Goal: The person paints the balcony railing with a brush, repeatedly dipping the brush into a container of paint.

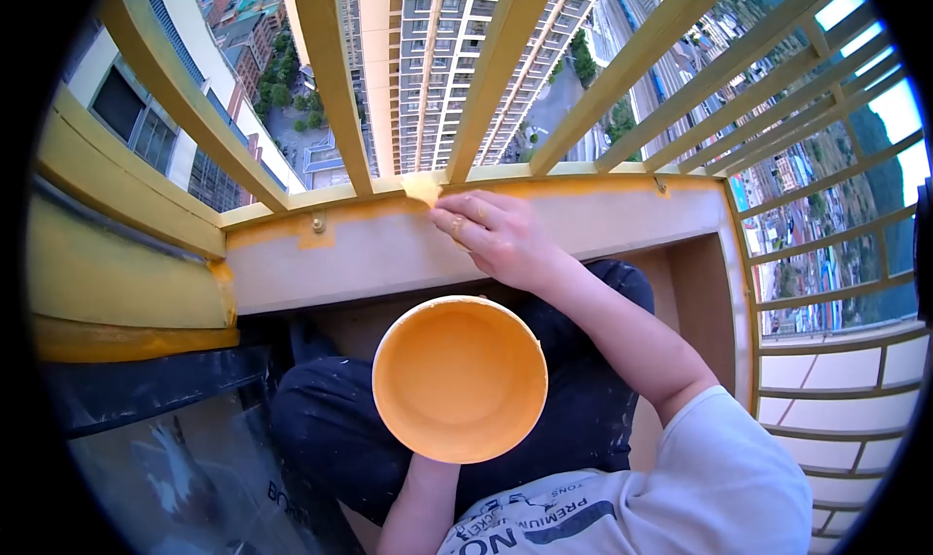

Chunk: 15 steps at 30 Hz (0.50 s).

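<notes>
My right hand (491,236) is closed around a small paintbrush whose flat, yellow-coated end (422,188) touches the railing's bottom rail. Its handle is hidden in my fingers, which carry yellow paint spots. Below sits a round paint bucket (460,380), its open mouth facing me and its inside coated orange-yellow. From underneath, my left hand (433,469) holds the bucket; the fingers are hidden behind it. Under the rail runs a pale ledge (389,244) with an uneven orange-yellow band along its upper edge.
Yellow railing bars (331,79) rise in front and curve round to the right, with a deep drop to buildings and streets beyond. Bolts (317,225) stick out of the ledge. At lower left is a dark plastic-like sheet (155,380). My bent legs (330,419) flank the bucket.
</notes>
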Each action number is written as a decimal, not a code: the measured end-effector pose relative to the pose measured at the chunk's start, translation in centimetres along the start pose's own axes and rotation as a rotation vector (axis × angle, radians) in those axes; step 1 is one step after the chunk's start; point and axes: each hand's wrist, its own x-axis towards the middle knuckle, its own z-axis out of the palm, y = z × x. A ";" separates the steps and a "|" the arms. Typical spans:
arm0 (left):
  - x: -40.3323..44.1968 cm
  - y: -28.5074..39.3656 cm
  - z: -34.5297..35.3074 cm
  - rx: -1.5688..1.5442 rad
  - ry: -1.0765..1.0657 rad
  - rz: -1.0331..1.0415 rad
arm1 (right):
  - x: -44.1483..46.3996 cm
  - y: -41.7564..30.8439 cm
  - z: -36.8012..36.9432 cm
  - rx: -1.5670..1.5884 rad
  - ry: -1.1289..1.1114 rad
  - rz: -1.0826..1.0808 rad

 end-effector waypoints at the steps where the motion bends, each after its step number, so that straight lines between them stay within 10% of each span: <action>1: -0.3 0.2 -0.8 0.023 -0.027 -0.008 | 0.1 -0.3 -0.1 0.005 0.086 -0.011; 5: 0.0 0.1 0.5 0.246 -0.041 -0.024 | -0.7 -0.6 -0.2 0.027 -0.098 0.039; 8: -0.2 -0.3 1.8 0.028 0.327 0.108 | 0.1 -0.7 0.4 -0.027 0.018 0.035; 15: -0.6 0.0 -1.3 0.029 -0.019 -0.009 | 0.7 -1.3 1.9 0.040 -0.035 0.042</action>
